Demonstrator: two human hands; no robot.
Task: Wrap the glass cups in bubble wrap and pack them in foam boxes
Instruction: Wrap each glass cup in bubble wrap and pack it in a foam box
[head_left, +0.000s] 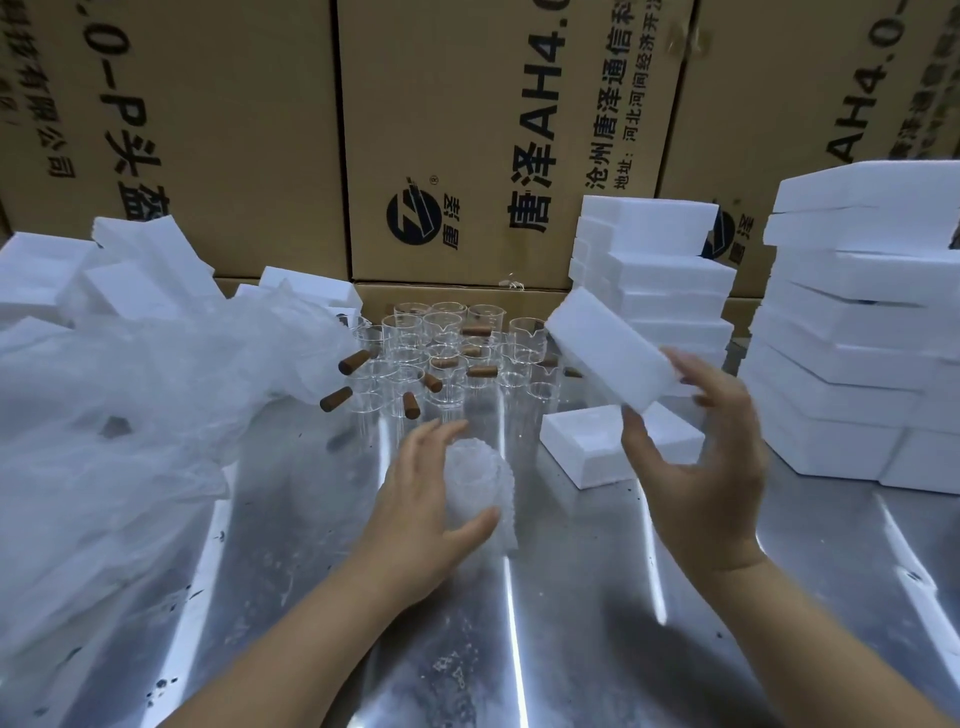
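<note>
Both hands are busy. The left hand (421, 499) has its fingers and thumb curled round the wrapped cup (480, 483), low in the middle of the view. The right hand (711, 467) grips the near end of a white foam piece (602, 353) and holds it in the air.

Brown cartons (441, 130) stand as a wall at the back. In front of them is the shiny metal surface (571, 623). On its right side are stacks of foam boxes (841, 364), and on its left a loose heap of bubble wrap (156, 389). Between these, at the back, many bare glass cups (447, 343) with brown handles stand close together. One foam box (587, 447) lies on the surface just under the raised foam piece.

I judge the step in hand is to put the wrapped cup into foam. To do it well, the left hand should keep the wrap closed while the cup goes down, so it does not unroll. The cup should sit fully in the hollow before the foam piece is pressed on, and the pressing should be even and gentle, because glass is inside. I cannot tell whether the raised piece is a lid or a base.

The wrapped cup's long axis is nearly upright, leaning a little to the left at the top. Its open end seems to point up. I cannot tell whether its bottom touches the surface. The foam piece slopes with its far end higher and to the left.
</note>
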